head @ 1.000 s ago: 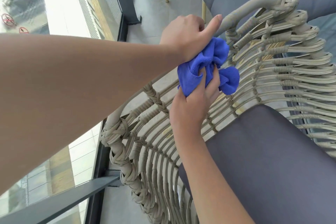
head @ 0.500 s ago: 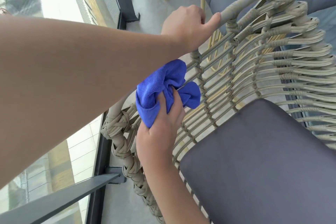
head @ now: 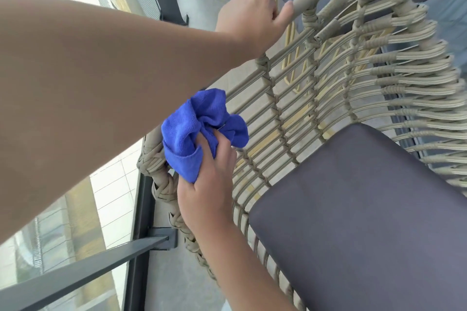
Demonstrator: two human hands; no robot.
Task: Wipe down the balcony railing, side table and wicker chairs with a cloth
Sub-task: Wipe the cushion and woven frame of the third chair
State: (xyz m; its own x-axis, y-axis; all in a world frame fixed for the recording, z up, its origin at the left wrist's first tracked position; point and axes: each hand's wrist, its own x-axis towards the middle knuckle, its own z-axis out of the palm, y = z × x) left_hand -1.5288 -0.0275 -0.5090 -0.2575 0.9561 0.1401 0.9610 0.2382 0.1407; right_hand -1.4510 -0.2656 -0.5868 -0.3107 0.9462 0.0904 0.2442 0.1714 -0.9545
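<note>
Cloth [head: 199, 131] bunched in right hand [head: 209, 184].

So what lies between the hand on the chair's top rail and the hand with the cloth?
Head view: only the chair's woven slats, between the left hand on the rail and the right hand gripping the cloth.

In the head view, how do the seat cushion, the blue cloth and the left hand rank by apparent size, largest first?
1. Seat cushion, by far the largest.
2. and 3. Cloth and left hand: they look alike, so no ranking.
</note>
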